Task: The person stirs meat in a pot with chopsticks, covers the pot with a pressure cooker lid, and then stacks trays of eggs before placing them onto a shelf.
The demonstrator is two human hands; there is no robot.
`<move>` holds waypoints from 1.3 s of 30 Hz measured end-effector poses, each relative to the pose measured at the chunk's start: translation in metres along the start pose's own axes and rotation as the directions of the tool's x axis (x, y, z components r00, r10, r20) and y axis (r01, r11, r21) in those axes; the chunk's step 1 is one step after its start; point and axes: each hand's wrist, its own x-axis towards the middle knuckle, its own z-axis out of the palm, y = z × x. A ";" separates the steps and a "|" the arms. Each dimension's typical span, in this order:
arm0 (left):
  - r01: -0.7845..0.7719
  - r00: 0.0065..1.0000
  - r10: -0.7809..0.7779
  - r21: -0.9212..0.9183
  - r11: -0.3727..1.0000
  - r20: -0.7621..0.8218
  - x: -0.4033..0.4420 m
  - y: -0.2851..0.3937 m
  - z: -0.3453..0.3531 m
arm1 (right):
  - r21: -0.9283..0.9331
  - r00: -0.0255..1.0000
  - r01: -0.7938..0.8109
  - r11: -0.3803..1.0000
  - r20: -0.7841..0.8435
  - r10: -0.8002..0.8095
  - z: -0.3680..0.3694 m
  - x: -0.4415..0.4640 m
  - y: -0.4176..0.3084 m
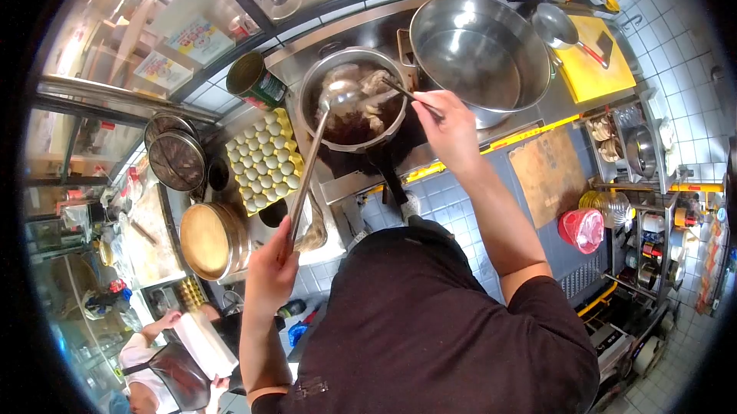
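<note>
My left hand [272, 269] is wrapped round the long handle of a metal ladle [314, 148]. The ladle's bowl is down in a pot [398, 134] of dark liquid. Pale pieces that look like meat [376, 81] lie in the liquid beside it. From the right, my right hand [449, 128] grips dark chopsticks [404, 91], whose tips reach over the pot's rim to the meat. A long pot handle [389, 181] points towards my body.
A large steel pot [418, 22] of liquid stands right of the smaller one. Egg trays [266, 160], an open tin can [249, 78] and round sieves [178, 159] are at left. Farther right, a strainer [554, 25] lies by a yellow board [600, 68]. Another person [157, 368] is at lower left.
</note>
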 end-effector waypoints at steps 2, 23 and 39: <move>-0.054 0.997 0.059 0.078 0.995 -0.055 0.014 0.003 0.014 | -0.055 0.995 0.099 0.994 0.028 -0.098 0.011 0.007 0.015; -0.026 0.983 0.034 0.044 0.999 -0.183 0.024 -0.002 0.078 | -0.084 0.960 0.149 0.985 0.252 -0.124 0.038 0.014 0.051; -0.029 0.981 0.014 -0.078 0.997 -0.195 0.007 -0.011 0.048 | -0.146 0.980 0.114 0.983 0.180 -0.087 0.013 0.002 0.022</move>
